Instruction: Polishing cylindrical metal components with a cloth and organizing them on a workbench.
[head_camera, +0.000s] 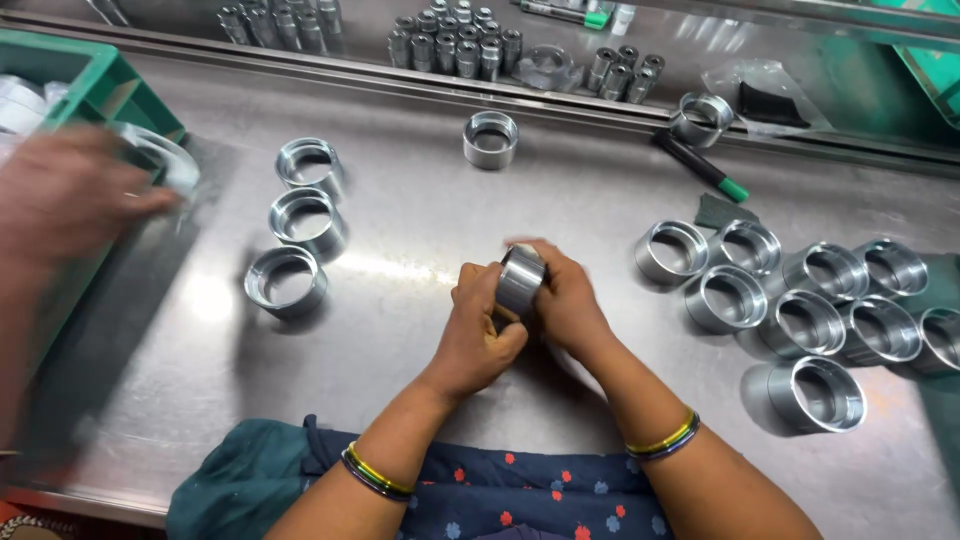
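Metal ring (520, 280) is being gripped between left hand (480, 330) and right hand (565, 300), fingers closed around it, over steel table (420, 330).

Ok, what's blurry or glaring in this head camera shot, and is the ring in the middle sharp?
Head view: the co-worker's hand at the left edge is smeared by motion blur; a bright glare streak lies on the steel table; the shiny metal ring held between the left hand and right hand is fairly sharp, its top edge slightly soft; the frame edges bow a little.
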